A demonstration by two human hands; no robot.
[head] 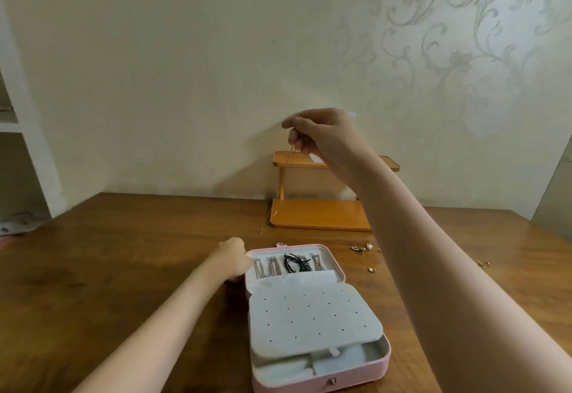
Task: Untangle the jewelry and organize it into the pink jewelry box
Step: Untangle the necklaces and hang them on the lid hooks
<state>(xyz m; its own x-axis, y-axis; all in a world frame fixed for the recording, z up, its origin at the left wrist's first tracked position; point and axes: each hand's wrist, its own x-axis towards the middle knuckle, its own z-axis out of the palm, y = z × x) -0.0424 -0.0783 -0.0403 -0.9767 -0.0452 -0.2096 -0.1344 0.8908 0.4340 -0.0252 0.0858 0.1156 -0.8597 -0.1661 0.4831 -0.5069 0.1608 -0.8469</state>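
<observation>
The pink jewelry box [382, 368] lies open on the wooden table, its grey perforated flap [309, 315] folded over the lower half. In the lid half hang several thin chains [266, 267] and a black cord necklace [295, 262]. My left hand [235, 261] rests against the lid's left edge, fingers curled at its rim. My right hand [322, 135] is raised high above the orange stand, pinching a thin gold chain [292, 147] that hangs down toward the stand's top shelf.
An orange two-tier wooden stand [318, 214] sits at the back of the table against the wall. Small gold earrings [360, 248] and other bits [483, 264] lie scattered right of the box. A tiny gold piece [261, 231] lies left of the stand.
</observation>
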